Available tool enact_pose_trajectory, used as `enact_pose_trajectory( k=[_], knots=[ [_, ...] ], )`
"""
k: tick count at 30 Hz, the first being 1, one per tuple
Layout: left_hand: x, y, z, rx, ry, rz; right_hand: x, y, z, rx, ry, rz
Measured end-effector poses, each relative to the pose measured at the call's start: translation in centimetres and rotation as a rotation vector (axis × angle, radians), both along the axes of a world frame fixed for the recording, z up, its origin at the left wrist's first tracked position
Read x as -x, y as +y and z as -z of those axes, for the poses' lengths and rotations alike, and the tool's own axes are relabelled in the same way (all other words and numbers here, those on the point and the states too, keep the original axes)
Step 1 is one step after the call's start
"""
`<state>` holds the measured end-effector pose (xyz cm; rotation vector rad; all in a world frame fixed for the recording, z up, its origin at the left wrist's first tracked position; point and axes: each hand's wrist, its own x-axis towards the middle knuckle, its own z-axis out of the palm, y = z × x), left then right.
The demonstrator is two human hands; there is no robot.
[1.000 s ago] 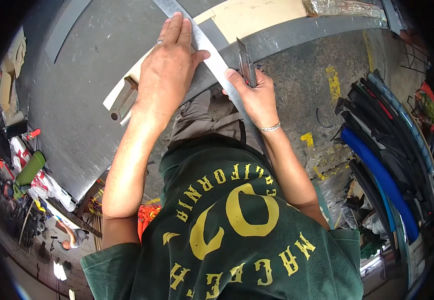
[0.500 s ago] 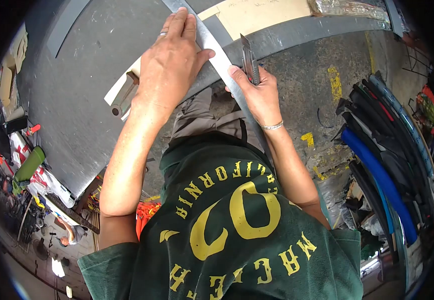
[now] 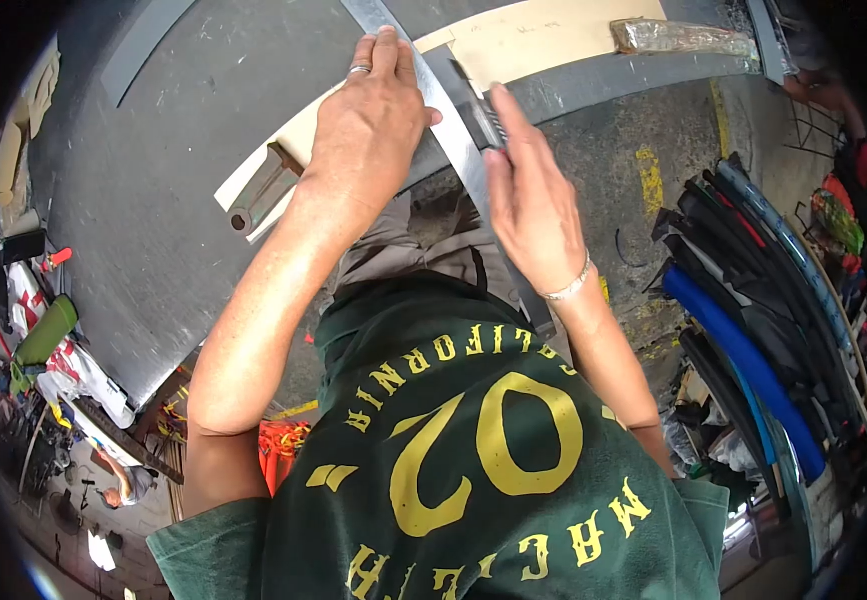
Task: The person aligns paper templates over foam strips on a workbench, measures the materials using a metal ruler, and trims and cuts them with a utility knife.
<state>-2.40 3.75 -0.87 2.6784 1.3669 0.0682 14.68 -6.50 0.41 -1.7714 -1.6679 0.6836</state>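
Note:
My left hand (image 3: 369,135) lies with fingers stretched out on a long metal straightedge (image 3: 459,145), pressing it to the dark work table (image 3: 194,130). My right hand (image 3: 544,210) holds a utility knife (image 3: 487,112) just right of the straightedge, its blade pointing up and left. Under the blade is a grey sheet piece (image 3: 442,68); whether the blade touches it I cannot tell. A beige strip (image 3: 289,135) runs beneath my left hand. On that strip rests a metal tool (image 3: 266,190) with a round end, beside my left wrist.
A larger beige sheet (image 3: 544,35) lies at the table's far side, with a plastic-wrapped bundle (image 3: 684,40) on it. Grey strips (image 3: 144,45) lie at the upper left. Rolls of dark and blue material (image 3: 744,370) stand at the right. Another person (image 3: 129,480) is at the lower left.
My right hand has left the straightedge's edge and turned. The knife has tilted from nearly upright to slanting toward the straightedge. My left hand stays pressed on the straightedge.

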Motion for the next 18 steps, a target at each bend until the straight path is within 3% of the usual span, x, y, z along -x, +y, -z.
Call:
enact_pose_trajectory(
  k=[6,18],
  knots=[
    [0.0,0.0,0.1,0.010,0.002,-0.001,2.1,1.5,0.1,0.169,-0.134,-0.069],
    [0.1,0.0,0.0,0.000,0.045,0.019,2.4,2.2,0.2,0.161,-0.188,-0.061]
  ],
)
